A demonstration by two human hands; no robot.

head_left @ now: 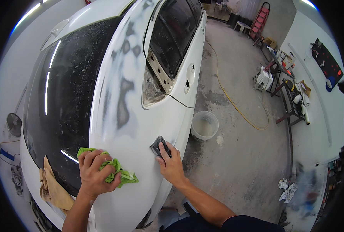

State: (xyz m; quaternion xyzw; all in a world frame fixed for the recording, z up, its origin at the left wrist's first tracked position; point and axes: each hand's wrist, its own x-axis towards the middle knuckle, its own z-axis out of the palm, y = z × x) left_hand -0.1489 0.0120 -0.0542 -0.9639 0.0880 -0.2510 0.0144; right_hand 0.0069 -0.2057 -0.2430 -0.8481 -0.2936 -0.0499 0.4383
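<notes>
My left hand (96,172) is closed round a crumpled bright green cloth (128,177) and presses it to the white car body (141,127) beside the dark glass. Its fingers bunch the cloth, and one corner spreads out to the right. My right hand (172,164) grips a dark grey sanding pad (156,144) between thumb and fingers, its face against the white panel below the side window opening. Grey sanded patches (123,102) run up the pillar between the rear glass (73,73) and the side window. The underside of the pad is hidden.
A translucent bucket (205,125) with cloudy liquid stands on the floor right of the car. Behind it curls a yellow hose (234,104). A tan cloth (55,187) lies over the car's left edge. Cluttered benches (292,102) and a red stepladder (260,21) stand along the right.
</notes>
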